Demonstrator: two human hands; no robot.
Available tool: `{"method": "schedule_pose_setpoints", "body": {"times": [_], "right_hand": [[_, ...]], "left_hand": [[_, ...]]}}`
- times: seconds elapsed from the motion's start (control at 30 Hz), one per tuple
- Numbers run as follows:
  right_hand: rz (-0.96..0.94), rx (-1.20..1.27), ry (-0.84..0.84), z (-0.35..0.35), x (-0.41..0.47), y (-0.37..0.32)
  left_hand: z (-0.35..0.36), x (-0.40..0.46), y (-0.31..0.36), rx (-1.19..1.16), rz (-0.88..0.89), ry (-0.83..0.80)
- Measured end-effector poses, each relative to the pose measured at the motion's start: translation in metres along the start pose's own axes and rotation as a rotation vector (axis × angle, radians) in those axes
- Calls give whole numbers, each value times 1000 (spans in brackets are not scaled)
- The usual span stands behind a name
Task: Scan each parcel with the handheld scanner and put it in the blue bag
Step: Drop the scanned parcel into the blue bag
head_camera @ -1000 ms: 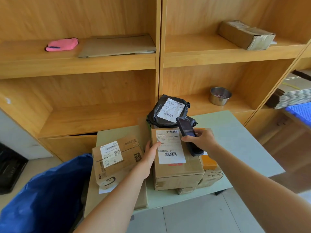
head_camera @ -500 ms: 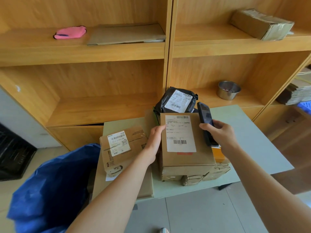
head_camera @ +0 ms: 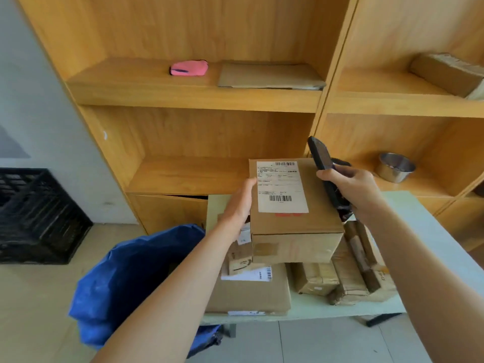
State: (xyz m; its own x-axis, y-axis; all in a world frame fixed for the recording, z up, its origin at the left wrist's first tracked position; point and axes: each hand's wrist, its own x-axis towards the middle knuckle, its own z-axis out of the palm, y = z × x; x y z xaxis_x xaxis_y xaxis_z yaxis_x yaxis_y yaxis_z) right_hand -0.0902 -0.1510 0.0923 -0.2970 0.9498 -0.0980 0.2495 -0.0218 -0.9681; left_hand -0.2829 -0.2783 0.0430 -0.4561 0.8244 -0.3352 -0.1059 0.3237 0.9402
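Note:
My left hand [head_camera: 239,205] grips the left side of a brown cardboard parcel [head_camera: 293,229] with a white shipping label on top, held up above the other parcels. My right hand [head_camera: 351,187] holds the black handheld scanner [head_camera: 323,166] upright just right of the parcel's label. The open blue bag [head_camera: 131,281] sits on the floor at the lower left, beside the table. More parcels lie on the pale green table [head_camera: 424,231]: a flat brown box [head_camera: 251,294] under my left forearm and several taped packages [head_camera: 351,279] to the right.
Wooden shelving fills the background, holding a pink cloth [head_camera: 189,68], flat cardboard [head_camera: 269,76], a brown box [head_camera: 445,73] and a steel bowl [head_camera: 395,167]. A black crate [head_camera: 36,216] stands on the floor at the left.
The parcel has been lifted off the stack and moved left in my left hand. The scanner has drawn away from the label to the parcel's right side. The view has swung left.

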Motion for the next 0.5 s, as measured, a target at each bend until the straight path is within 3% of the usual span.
{"method": "schedule_pose_setpoints", "body": {"times": [0.23,0.5], "right_hand": [[15,-54,-172,156,-23,-32],[26,-92,-370,302,-61,-33]], "left_hand": [[-152,-35,-18,-41,-40,219],[-279,-70,-60,-47,-88,427]]}}
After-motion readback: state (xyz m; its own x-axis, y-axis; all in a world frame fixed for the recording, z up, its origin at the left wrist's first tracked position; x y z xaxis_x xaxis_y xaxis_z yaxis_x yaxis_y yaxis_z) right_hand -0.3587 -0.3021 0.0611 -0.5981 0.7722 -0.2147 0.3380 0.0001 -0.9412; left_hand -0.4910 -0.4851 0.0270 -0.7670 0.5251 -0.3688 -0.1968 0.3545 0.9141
